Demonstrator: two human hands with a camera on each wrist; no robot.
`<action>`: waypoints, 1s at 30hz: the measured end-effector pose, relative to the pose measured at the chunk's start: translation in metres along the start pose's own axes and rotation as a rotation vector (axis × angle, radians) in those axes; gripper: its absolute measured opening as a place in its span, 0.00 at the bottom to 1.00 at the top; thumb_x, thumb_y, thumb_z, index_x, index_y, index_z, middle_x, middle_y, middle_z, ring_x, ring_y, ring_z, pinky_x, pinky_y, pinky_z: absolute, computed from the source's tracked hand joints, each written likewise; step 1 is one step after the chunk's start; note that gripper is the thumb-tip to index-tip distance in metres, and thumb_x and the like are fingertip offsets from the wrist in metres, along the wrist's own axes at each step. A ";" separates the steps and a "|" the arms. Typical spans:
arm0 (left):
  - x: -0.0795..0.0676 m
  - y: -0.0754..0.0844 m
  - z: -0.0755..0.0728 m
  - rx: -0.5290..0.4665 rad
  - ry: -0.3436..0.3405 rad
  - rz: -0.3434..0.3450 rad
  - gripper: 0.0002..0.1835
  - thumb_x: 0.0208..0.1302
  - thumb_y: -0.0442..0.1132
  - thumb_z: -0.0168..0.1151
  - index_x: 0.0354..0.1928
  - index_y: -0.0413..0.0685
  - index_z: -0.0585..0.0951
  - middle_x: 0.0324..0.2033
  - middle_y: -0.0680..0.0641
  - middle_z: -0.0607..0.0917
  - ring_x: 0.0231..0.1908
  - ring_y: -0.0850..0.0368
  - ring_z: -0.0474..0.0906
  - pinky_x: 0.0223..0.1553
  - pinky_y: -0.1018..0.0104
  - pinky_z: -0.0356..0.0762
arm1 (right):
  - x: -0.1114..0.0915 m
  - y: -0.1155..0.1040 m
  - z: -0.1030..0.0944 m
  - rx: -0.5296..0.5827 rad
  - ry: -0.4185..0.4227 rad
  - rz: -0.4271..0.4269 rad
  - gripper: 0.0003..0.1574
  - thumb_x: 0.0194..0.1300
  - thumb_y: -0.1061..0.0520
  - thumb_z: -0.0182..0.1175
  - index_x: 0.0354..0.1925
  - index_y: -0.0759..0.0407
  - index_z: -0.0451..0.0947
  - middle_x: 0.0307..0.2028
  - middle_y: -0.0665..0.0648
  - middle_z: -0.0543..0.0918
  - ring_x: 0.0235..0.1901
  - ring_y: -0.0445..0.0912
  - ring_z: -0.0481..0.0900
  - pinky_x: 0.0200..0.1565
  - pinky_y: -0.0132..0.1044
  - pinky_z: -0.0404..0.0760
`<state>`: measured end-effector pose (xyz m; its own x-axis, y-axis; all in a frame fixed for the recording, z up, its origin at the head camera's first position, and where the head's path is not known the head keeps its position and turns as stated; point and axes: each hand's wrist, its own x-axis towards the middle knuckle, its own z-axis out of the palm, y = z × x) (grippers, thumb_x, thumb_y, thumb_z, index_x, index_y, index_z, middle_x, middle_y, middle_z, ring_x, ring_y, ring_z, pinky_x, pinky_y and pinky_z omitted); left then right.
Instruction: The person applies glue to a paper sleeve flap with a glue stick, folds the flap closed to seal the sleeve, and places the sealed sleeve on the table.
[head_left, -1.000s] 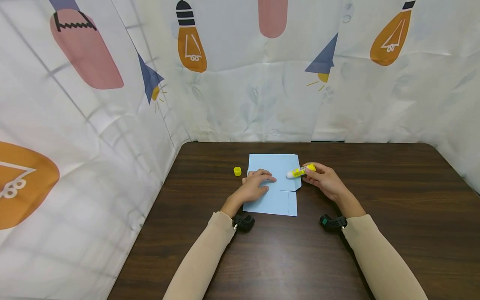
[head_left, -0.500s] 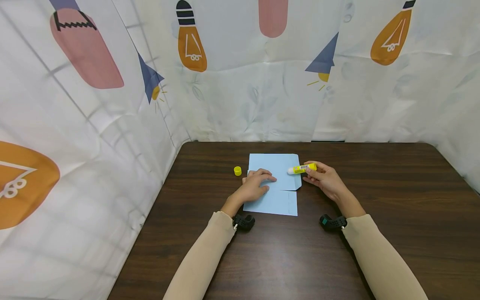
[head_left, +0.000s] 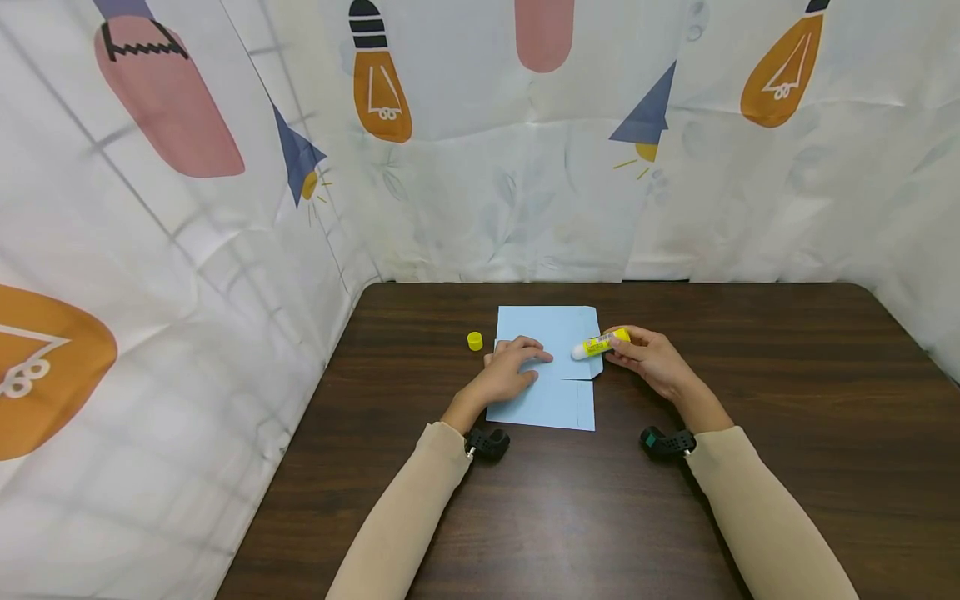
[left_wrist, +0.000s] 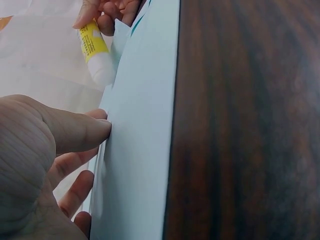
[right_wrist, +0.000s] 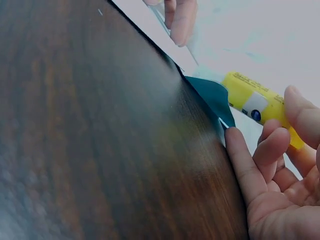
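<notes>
Light blue paper (head_left: 543,323) lies on the table, with a slit at its right side and a flap along the right edge. My left hand (head_left: 510,371) rests on its left part, fingers spread. In my right hand (head_left: 654,363), thumb and fingers pinch an uncapped yellow glue stick (head_left: 604,342), tilted with its white end down over the flap side. The left wrist view has the glue stick's white end (left_wrist: 101,71) right at the paper. In the right wrist view, a fingertip sits beside the raised flap (right_wrist: 212,97). The yellow cap (head_left: 475,341) stands left of the paper.
The dark wooden table (head_left: 570,517) extends around the paper on all sides. A white printed curtain (head_left: 465,208) hangs behind its far edge and along the left. Black bands with devices (head_left: 489,445) sit on both wrists.
The glue stick's white end swings slightly away from me, then back towards me, over the right side of the paper. My left hand stays in place.
</notes>
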<state>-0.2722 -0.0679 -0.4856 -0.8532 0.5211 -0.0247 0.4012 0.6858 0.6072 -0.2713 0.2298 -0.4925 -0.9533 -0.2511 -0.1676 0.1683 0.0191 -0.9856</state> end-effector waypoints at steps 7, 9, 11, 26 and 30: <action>0.000 0.000 0.000 0.001 0.003 -0.003 0.18 0.75 0.37 0.57 0.63 0.59 0.82 0.70 0.51 0.72 0.70 0.42 0.60 0.60 0.42 0.54 | -0.001 0.000 -0.001 -0.025 -0.021 -0.020 0.36 0.77 0.52 0.57 0.70 0.77 0.64 0.52 0.50 0.79 0.49 0.36 0.83 0.55 0.30 0.82; -0.001 0.001 0.000 -0.001 0.002 -0.003 0.18 0.75 0.37 0.57 0.63 0.59 0.82 0.70 0.51 0.72 0.70 0.42 0.59 0.60 0.41 0.54 | -0.001 0.000 -0.001 -0.025 -0.034 -0.030 0.36 0.77 0.53 0.57 0.70 0.78 0.63 0.52 0.50 0.80 0.49 0.36 0.83 0.56 0.30 0.82; -0.001 0.000 0.000 -0.003 0.002 -0.005 0.18 0.75 0.37 0.57 0.63 0.58 0.82 0.70 0.51 0.72 0.70 0.42 0.59 0.61 0.41 0.54 | -0.001 0.000 -0.001 -0.020 -0.045 -0.040 0.36 0.78 0.54 0.56 0.70 0.80 0.62 0.53 0.51 0.80 0.49 0.36 0.83 0.56 0.31 0.81; 0.001 -0.001 0.000 -0.004 -0.001 0.002 0.18 0.76 0.37 0.57 0.64 0.58 0.82 0.71 0.51 0.72 0.71 0.42 0.59 0.61 0.41 0.54 | -0.001 0.001 -0.004 -0.020 -0.091 -0.071 0.34 0.78 0.56 0.56 0.66 0.85 0.64 0.54 0.58 0.78 0.49 0.37 0.82 0.55 0.29 0.82; 0.001 -0.002 0.001 -0.007 -0.003 -0.001 0.18 0.75 0.37 0.57 0.63 0.58 0.82 0.70 0.51 0.72 0.70 0.42 0.59 0.60 0.42 0.54 | -0.001 0.002 -0.004 -0.018 -0.090 -0.076 0.34 0.77 0.56 0.57 0.65 0.84 0.65 0.52 0.57 0.80 0.48 0.37 0.83 0.55 0.29 0.82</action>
<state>-0.2740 -0.0681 -0.4876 -0.8526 0.5219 -0.0277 0.3980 0.6828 0.6127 -0.2714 0.2341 -0.4940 -0.9366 -0.3386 -0.0899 0.0907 0.0133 -0.9958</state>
